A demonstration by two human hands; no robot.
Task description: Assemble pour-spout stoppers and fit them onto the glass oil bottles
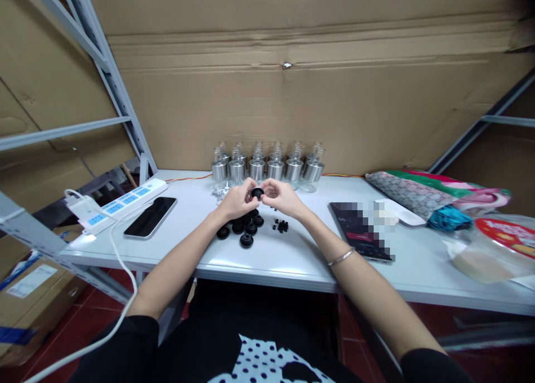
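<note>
Head view, hands: the left hand (237, 202) and the right hand (281, 196) are meeting above the middle of the white table (292, 255), just in front of the bottle row.
Fingers: both sets of fingers are pinching together on one black cap (256, 193), which is sitting between the two hands, raised off the table.
Black caps pile: more black caps (244, 229) are lying on the table directly under and just nearer than the hands.
Small black pieces: a little cluster of small black pieces (281, 225) is lying just right of that pile, under the right wrist.
Bottles: a row of silver-collared glass bottles (267, 168) is standing upright at the far table edge, against the cardboard wall (292, 104), just beyond the hands.
Left side: a phone (150, 217) is lying flat near the left edge, beside a white power strip (121, 202) that is overhanging the corner.
Right side: a dark tablet (359, 232) is lying near the right forearm; bags (434, 196) are crowding the far right.
Open room: bare table is showing along the near edge, between phone and caps and between caps and tablet.
</note>
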